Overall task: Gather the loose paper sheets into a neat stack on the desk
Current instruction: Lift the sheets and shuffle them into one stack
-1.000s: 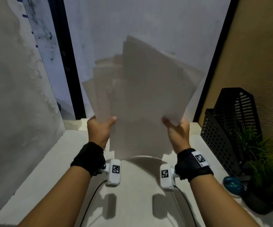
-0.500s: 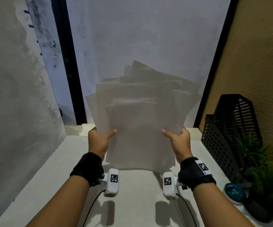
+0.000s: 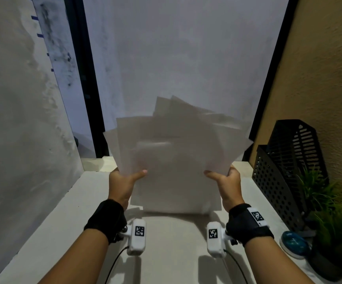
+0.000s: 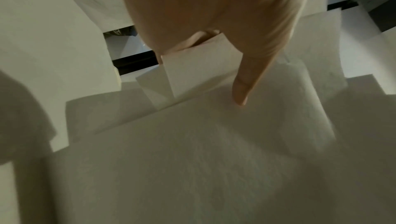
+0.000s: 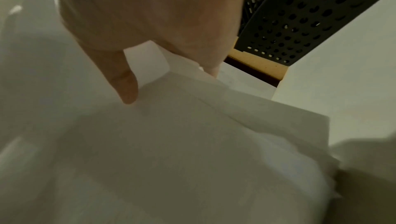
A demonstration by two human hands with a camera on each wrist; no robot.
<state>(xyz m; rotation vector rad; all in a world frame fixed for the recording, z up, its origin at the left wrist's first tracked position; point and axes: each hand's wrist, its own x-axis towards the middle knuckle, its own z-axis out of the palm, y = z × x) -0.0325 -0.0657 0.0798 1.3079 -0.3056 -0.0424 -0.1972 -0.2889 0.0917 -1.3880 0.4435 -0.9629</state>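
A fanned bundle of several white paper sheets [image 3: 176,160] stands upright on its lower edge on the white desk [image 3: 172,249], its top corners splayed unevenly. My left hand [image 3: 125,181] grips its left edge with the thumb across the front. My right hand [image 3: 225,181] grips the right edge the same way. In the left wrist view the thumb [image 4: 244,83] presses the paper sheets [image 4: 193,151], and offset sheet corners show behind. In the right wrist view the thumb [image 5: 124,78] lies on the paper sheets [image 5: 171,151]. The other fingers are hidden behind the paper.
A black perforated file holder [image 3: 285,173] stands against the right wall, also the file holder [image 5: 300,24]. A green plant [image 3: 334,222] and a blue round object [image 3: 295,242] sit at the desk's right edge. A grey wall panel closes the left side.
Both hands have brought the bundle down from mid-air until its lower edge meets the desk. The sheets have slid closer together and stick up less.
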